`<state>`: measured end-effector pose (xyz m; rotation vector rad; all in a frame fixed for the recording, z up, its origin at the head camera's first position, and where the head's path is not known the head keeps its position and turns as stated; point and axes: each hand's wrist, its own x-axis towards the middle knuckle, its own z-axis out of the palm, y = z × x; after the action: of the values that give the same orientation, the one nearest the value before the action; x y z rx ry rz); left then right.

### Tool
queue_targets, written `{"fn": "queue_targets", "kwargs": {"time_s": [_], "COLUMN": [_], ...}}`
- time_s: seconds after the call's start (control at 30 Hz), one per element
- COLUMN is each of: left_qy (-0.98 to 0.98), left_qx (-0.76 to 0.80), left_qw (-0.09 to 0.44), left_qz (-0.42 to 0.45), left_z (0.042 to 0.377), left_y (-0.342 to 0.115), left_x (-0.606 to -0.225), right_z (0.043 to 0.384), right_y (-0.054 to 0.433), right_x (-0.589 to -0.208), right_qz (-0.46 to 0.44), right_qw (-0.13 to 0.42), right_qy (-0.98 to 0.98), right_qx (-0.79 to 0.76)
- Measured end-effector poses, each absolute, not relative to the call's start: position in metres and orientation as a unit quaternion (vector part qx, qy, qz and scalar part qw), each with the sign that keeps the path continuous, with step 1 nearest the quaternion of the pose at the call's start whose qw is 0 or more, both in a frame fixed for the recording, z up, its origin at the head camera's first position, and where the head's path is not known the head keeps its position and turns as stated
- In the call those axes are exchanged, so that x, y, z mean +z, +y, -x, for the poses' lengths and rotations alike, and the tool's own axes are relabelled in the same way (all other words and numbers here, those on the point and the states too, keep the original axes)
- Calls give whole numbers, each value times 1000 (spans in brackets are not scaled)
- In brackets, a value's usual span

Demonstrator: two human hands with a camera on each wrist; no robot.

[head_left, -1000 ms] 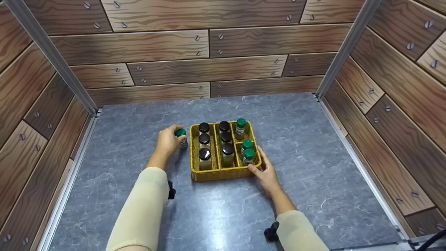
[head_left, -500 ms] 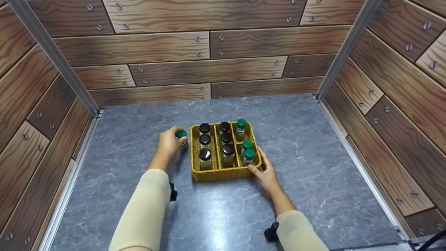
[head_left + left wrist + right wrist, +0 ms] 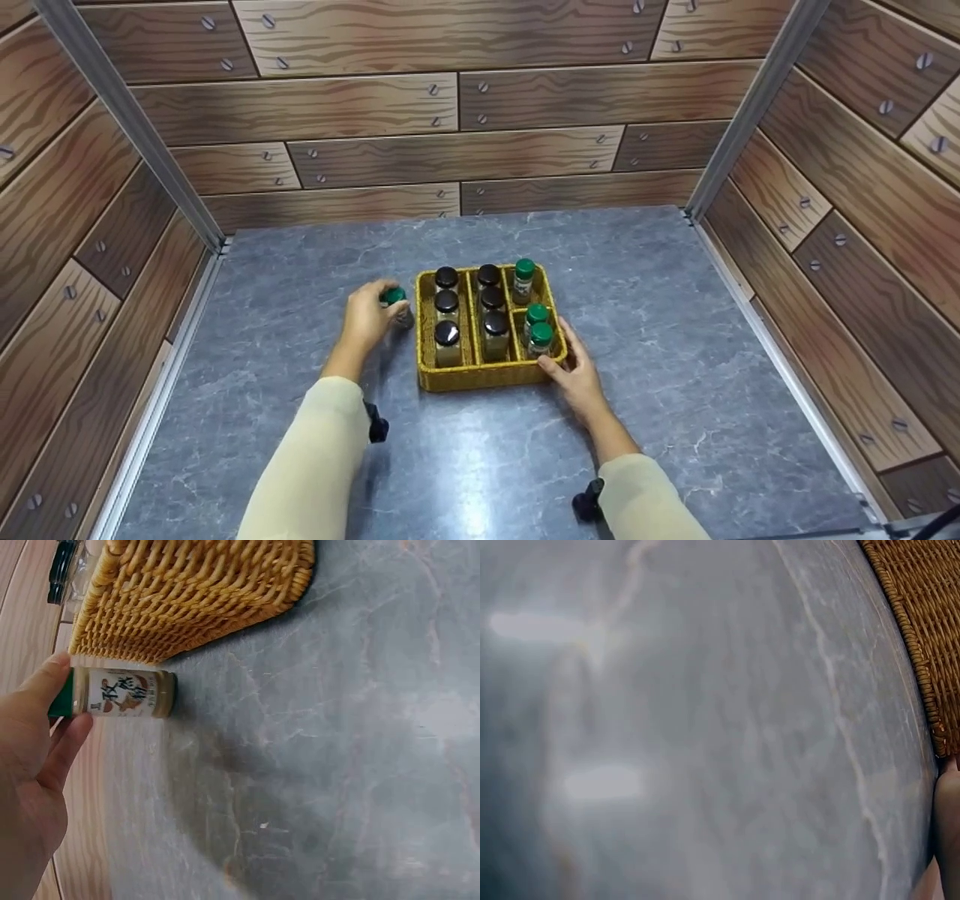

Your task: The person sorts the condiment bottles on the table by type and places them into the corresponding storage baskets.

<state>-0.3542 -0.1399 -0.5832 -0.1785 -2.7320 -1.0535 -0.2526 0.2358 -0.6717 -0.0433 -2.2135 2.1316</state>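
Note:
My left hand pinches the green cap of a small spice jar between thumb and fingers, just left of the basket. The jar has a white label with dark characters and brown powder inside; in the head view it leans slightly. A yellow-brown wicker basket with dividers stands in the middle of the table. My right hand holds its front right corner, thumb at the front and fingers along the right side. Black-capped jars fill two columns; green-capped jars stand in the divided right column, one behind and two in front.
The grey marbled table has wood-patterned walls on its left, right and back. Metal rails run along its sides. A dark cable shows at the lower right corner.
The left hand has shifted slightly toward the person with the spice jar, which leans a little more. The right hand stays at the basket's corner. The head view has shifted slightly.

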Motion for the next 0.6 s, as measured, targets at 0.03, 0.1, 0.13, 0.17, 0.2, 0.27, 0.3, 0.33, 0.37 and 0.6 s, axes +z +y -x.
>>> {"fn": "queue_targets", "kwargs": {"time_s": [0.03,0.1,0.13,0.17,0.2,0.27,0.3,0.33,0.37,0.6], "left_qy": [-924,-919,-916,-912,-909,-901,-897,-894,-890,-875], "left_qx": [-361,-369,-373,-377,-382,-392,-397,-401,-406,-433], "left_qw": [108,124,136,147,153,170,177,184,190,197], "left_qz": [61,62,64,67,69,76,79,82,85,88], "left_z": [352,349,347,346,344,341,340,339,337,329], "left_y": [-140,-138,-138,-137,-136,-134,-134,-133,-132,-130], "left_x": [-583,-583,-581,-580,-578,-575,-574,-572,-571,-568], "right_z": [252,252,253,253,253,253,253,252,252,253], "right_y": [236,236,236,236,236,236,236,236,236,236], "right_x": [-672,-672,-671,-671,-671,-671,-671,-670,-670,-670], "right_qz": [13,14,13,13,14,12,13,12,13,8], "right_qw": [34,33,34,34,34,36,36,37,38,37], "right_qy": [-720,-717,-716,-716,-716,-715,-716,-717,-718,-719], "right_qx": [693,696,697,697,697,698,697,696,695,694]}}
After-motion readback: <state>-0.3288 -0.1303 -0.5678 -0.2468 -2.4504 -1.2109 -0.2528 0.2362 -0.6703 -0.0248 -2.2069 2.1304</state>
